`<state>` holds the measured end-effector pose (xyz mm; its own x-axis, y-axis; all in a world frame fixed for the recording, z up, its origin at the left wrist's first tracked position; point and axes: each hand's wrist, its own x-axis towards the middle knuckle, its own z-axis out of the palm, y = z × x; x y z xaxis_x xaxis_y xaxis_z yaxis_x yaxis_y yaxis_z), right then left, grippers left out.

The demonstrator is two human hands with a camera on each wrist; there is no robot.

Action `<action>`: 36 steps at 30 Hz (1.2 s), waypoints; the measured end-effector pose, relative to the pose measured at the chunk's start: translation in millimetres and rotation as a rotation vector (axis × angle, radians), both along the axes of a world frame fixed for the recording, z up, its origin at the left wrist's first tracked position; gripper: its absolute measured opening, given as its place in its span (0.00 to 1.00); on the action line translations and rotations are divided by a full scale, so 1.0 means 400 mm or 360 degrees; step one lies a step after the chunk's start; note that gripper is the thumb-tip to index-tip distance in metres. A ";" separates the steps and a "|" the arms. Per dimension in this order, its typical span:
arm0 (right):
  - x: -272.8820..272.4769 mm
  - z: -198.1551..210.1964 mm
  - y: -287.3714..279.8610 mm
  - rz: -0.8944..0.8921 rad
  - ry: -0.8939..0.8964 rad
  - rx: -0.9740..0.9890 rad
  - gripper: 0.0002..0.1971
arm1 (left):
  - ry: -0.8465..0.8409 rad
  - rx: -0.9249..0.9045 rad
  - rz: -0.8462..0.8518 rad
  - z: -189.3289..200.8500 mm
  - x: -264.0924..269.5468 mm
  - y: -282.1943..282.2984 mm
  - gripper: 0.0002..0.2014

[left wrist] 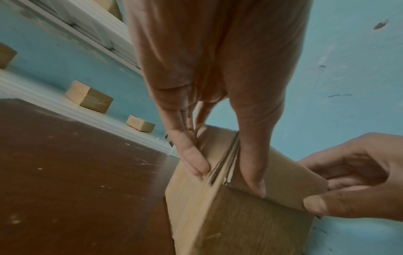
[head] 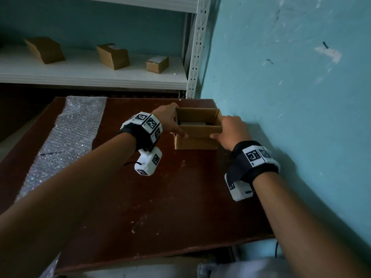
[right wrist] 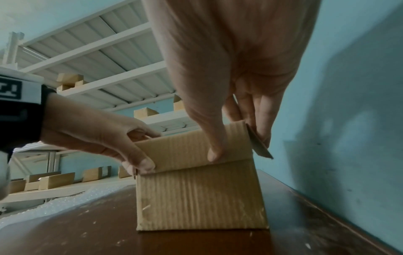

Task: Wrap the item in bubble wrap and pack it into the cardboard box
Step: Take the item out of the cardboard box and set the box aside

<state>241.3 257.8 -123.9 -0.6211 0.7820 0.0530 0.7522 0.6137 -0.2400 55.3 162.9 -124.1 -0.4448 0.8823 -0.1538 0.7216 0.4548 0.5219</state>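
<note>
A small cardboard box [head: 197, 144] stands open near the table's far right corner. A pale grey item [head: 192, 123] lies inside it, mostly hidden by the walls. My left hand [head: 178, 129] grips the box's near left corner, fingers on the left flap [left wrist: 209, 146] and thumb on the front flap [left wrist: 283, 179]. My right hand [head: 217, 132] grips the near right corner. Its thumb [right wrist: 214, 150] presses the front flap [right wrist: 187, 150], and its fingers sit behind the right flap [right wrist: 258, 146]. The front flap stands nearly upright.
A long sheet of bubble wrap [head: 66, 141] lies along the left side of the brown table [head: 150, 197]. A blue wall [head: 291, 87] runs close along the box's right. A white shelf [head: 90, 71] behind the table carries several closed cardboard boxes [head: 157, 64].
</note>
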 end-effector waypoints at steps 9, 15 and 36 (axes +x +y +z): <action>0.031 -0.055 0.048 -0.0239 0.0464 -0.0082 0.25 | -0.0047 0.0051 -0.0027 -0.008 0.028 0.115 0.47; 0.030 -0.066 0.056 -0.0307 0.0448 -0.0054 0.29 | -0.0106 0.0063 -0.0047 -0.004 0.034 0.137 0.46; 0.029 -0.066 0.033 0.0003 0.0315 0.0478 0.12 | -0.0311 0.0070 -0.0020 0.008 0.064 0.135 0.45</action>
<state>252.8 270.9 -150.2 -0.5770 0.7122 0.3999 0.7081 0.6802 -0.1897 80.7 216.8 -120.8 -0.3993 0.8953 -0.1975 0.6103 0.4202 0.6715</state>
